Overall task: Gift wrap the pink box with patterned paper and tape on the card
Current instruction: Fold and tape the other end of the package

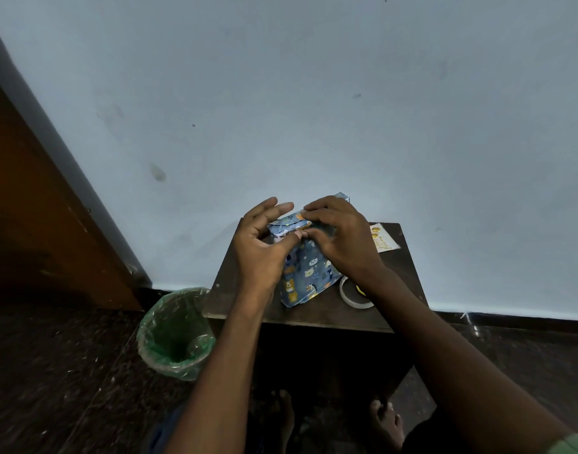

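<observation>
Both forearms are reached forward over the table [313,317]. The wrapped box [308,270] is tilted, its top fold pinched by the left hand [261,244] and right hand [338,237], fingers curled.

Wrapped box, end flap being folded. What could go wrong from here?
1. Both hands, left and right, pinch the end fold of the wrapped box, and no tape is visible on it. The tape roll sits under the right forearm, so freeing a grip to fetch it may let the flap spring open.
2. The card lies near the table's far right edge; a sweeping arm could knock it off.
</observation>
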